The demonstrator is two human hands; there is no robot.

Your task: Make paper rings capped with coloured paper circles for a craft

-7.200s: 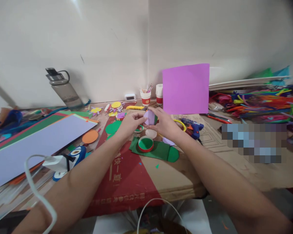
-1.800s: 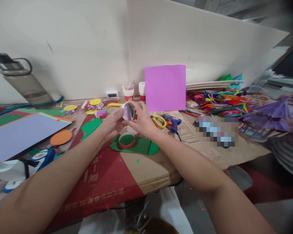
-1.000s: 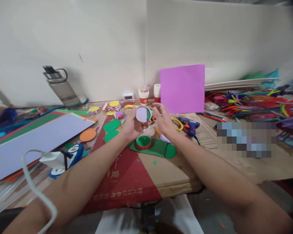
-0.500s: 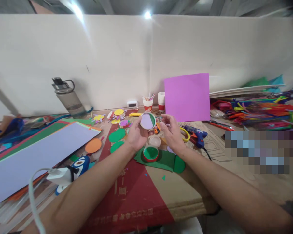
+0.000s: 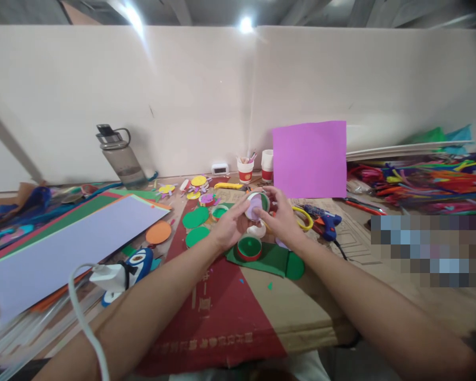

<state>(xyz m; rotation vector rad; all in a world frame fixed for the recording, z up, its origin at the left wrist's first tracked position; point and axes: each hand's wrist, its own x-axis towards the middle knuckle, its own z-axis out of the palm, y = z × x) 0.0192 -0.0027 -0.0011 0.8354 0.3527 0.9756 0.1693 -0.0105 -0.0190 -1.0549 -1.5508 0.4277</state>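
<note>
Pale walls (image 5: 198, 84) are backing the tabletop (image 5: 301, 317); mid-frame, the left hand (image 5: 230, 228) and right hand (image 5: 282, 218) are holding a ring (image 5: 257, 194) between their fingers, seemingly steadying its purple lining (image 5: 255, 203).

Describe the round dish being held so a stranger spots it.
Find the big upright purple sheet. Below and left of it, the left hand and right hand hold a round dish. It is lilac and green inside, unlike the red-sided dish nearer the camera, which looks all green.
</note>
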